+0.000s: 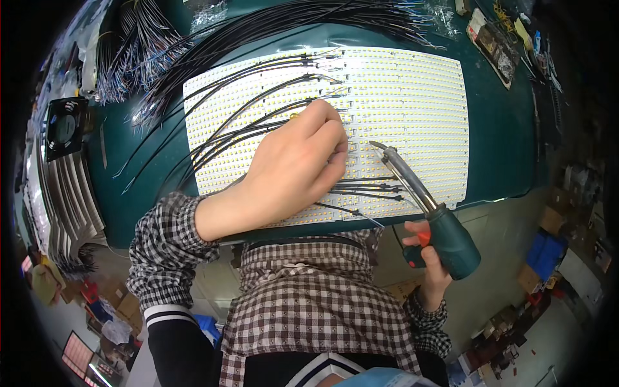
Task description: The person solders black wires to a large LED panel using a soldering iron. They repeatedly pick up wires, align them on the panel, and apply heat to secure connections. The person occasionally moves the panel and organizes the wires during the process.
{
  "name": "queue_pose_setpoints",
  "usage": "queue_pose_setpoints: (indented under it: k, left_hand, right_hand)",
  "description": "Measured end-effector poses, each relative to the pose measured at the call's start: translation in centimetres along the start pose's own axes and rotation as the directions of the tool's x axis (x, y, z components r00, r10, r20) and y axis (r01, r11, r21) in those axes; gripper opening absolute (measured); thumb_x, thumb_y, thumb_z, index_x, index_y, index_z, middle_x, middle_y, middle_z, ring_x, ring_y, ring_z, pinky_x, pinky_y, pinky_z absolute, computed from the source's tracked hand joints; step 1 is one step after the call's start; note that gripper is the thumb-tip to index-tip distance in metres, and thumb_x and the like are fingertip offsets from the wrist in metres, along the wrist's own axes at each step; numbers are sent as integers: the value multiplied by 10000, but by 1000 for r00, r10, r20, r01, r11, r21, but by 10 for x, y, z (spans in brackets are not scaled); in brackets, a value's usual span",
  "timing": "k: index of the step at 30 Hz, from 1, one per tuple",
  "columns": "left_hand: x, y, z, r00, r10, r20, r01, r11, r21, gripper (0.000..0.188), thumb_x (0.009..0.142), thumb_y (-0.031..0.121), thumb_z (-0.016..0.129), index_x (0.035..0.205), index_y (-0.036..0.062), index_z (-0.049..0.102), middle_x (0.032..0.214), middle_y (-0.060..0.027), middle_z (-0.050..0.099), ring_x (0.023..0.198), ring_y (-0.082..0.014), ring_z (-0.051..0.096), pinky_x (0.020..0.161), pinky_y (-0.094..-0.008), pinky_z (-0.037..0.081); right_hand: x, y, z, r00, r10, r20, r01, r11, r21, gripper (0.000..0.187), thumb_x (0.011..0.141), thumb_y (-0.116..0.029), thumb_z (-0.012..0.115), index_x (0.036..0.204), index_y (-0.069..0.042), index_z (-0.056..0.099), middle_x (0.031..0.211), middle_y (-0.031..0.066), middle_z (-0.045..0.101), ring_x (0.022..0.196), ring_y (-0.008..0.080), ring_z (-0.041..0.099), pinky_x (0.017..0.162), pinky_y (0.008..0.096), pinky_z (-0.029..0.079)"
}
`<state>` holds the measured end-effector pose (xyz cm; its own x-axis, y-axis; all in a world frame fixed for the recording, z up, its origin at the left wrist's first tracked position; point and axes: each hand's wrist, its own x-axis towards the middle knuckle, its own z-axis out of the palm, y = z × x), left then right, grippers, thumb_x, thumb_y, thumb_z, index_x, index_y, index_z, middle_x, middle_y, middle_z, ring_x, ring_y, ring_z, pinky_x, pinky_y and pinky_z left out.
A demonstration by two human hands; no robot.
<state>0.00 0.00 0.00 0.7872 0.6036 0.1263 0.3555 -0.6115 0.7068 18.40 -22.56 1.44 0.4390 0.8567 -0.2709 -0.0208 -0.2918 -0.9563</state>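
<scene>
The right hand point(437, 276) grips a green soldering gun point(456, 248), its tip over the white LED panel point(419, 116), which lies on the green surface point(501, 135). The left hand point(293, 158) rests over the panel's middle, fingers curled together — whether they pinch anything is hidden. Black wires point(371, 188) lie across the panel. At the surface's far right sits a worn, shallow tray point(478, 27) with dark matter in it — too small to identify.
</scene>
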Motion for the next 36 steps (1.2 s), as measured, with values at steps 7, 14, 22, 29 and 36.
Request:
queue_pose_setpoints:
  k: [7,14,22,29,36]
  left_hand:
    - [-1,-6,6,998,-64,-23,61,994,-91,124,742,26,648,815,48,550,920,-67,530,738,-200,579,532,-301,468]
    - [1,-3,6,997,-78,-18,75,990,-123,121,723,18,636,780,29,529,892,-93,511,737,-275,572,602,-373,475]
    - [2,-6,10,997,-75,-37,69,989,-134,119,716,22,636,771,33,532,885,-90,512,719,-272,571,587,-375,471]
    - [2,-5,10,995,-79,-63,69,988,-137,116,711,17,631,770,34,532,880,-88,513,707,-272,570,579,-373,470]
    - [3,-7,13,995,-68,-73,58,989,-134,116,707,7,629,763,32,531,882,-90,514,692,-272,568,572,-376,469]
  right_hand:
    - [-4,-3,2,999,11,-32,-10,1000,19,481,869,-309,645,1086,114,574,946,216,649,839,289,671,683,366,585]
    - [-4,0,-6,998,17,57,-16,1000,-3,374,868,-233,646,985,114,572,855,175,623,768,267,648,720,373,563]
    - [-4,8,-8,996,-15,91,14,1000,3,315,871,-184,648,964,107,575,857,177,619,771,263,639,734,382,560]
    - [-1,10,-7,995,-34,96,34,999,2,303,869,-185,655,962,95,585,854,165,615,780,251,634,740,386,564]
    - [0,14,-7,997,-34,73,34,999,0,299,870,-180,664,966,93,592,859,155,619,786,244,640,743,377,564]
